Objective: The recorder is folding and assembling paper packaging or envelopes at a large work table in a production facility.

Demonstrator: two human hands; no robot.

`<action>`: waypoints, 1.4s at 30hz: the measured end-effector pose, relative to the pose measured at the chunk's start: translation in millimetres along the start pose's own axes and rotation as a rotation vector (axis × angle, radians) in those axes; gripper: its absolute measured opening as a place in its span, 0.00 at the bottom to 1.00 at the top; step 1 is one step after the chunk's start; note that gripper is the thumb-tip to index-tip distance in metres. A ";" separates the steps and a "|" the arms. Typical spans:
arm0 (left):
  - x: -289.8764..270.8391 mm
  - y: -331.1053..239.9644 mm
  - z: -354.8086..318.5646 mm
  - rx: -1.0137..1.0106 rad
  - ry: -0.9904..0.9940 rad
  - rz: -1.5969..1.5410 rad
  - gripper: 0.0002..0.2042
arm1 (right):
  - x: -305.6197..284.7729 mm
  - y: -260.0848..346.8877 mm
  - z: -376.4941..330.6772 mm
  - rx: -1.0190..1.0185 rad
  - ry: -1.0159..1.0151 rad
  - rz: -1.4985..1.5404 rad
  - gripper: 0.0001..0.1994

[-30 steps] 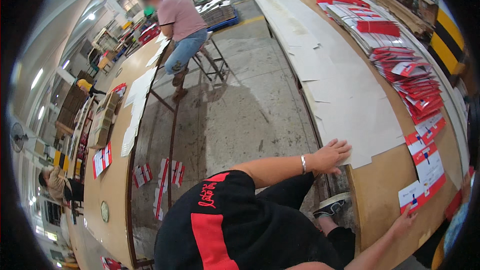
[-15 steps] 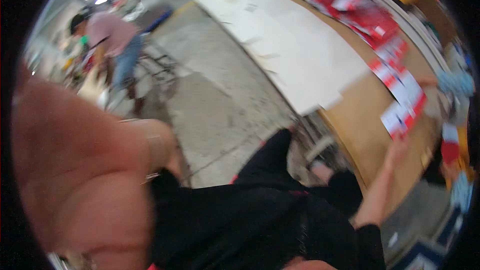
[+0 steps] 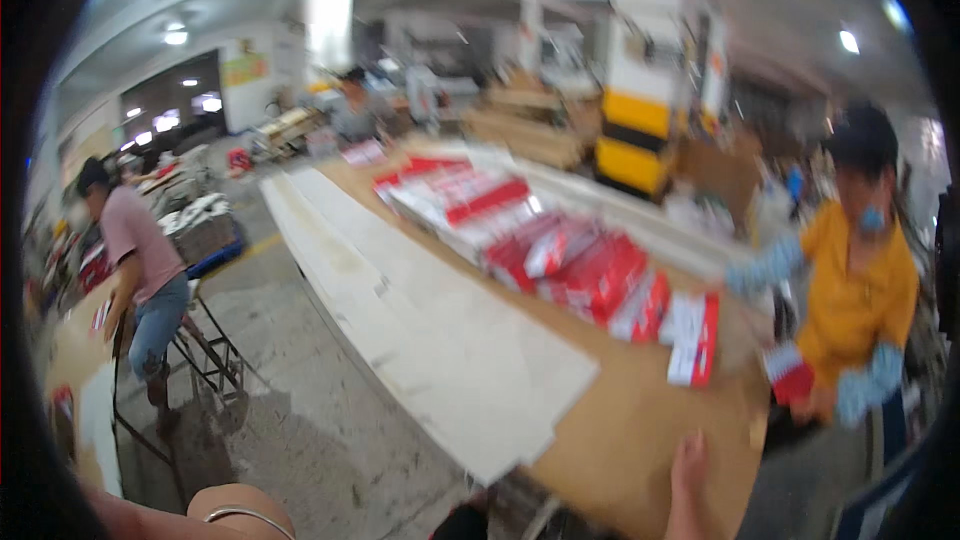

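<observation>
My right hand (image 3: 690, 460) is over the near right part of a brown board tabletop, its fingers smeared by motion. Just beyond it, a red and white printed packet (image 3: 692, 340) lies apart from the hand at the near end of an overlapping row of red and white packets (image 3: 590, 275). At the lower left edge, my left hand (image 3: 245, 505) shows only in part, with a bangle at the wrist; its fingers are hidden. A long white sheet (image 3: 430, 330) covers the left side of the brown tabletop (image 3: 640, 440).
A co-worker in yellow (image 3: 860, 280) stands at the table's right, holding a red and white packet (image 3: 788, 372). Another person in pink (image 3: 145, 250) bends over a table at left, beside a metal stool (image 3: 210, 350). A striped pillar (image 3: 635, 140) rises behind.
The view has swung up and to the right, showing more of the room. My right hand has come away from the printed packet. My left arm has dropped toward the lower edge.
</observation>
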State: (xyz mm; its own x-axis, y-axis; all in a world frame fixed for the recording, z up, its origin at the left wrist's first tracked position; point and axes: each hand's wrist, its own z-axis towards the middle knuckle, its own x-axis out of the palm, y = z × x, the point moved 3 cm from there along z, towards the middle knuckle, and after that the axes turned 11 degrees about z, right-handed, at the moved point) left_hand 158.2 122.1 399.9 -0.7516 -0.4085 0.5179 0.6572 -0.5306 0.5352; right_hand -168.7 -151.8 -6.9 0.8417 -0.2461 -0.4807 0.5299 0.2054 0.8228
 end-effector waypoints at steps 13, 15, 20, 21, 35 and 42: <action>-105.6 -44.1 61.7 -0.091 0.026 0.381 0.51 | 29.6 -7.5 56.5 -0.091 -0.072 -0.221 0.13; -114.0 -43.9 74.9 -0.222 0.117 0.464 0.50 | 7.0 29.3 52.9 -0.029 0.047 -0.285 0.13; -78.4 -29.0 80.4 -0.035 0.284 0.657 0.50 | 17.1 2.5 40.5 -0.143 0.042 -0.016 0.16; -83.9 -9.7 78.2 -0.014 0.269 0.658 0.50 | 5.7 -12.8 45.5 -0.164 0.004 -0.014 0.17; -206.0 -141.7 -311.5 -0.725 2.250 0.889 0.33 | 14.9 -3.5 0.9 -0.238 0.151 0.135 0.16; -182.2 -67.1 -282.7 -1.045 2.056 0.594 0.05 | 9.5 -15.6 15.8 -0.077 0.269 0.067 0.19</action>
State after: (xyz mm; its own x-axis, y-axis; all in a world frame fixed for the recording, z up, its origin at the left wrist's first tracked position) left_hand 235.1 22.1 80.9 -0.0649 -0.1658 -0.9840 0.9926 0.0908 -0.0807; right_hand -170.6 -172.4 -19.6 0.8670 0.0284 -0.4974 0.4697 0.2865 0.8351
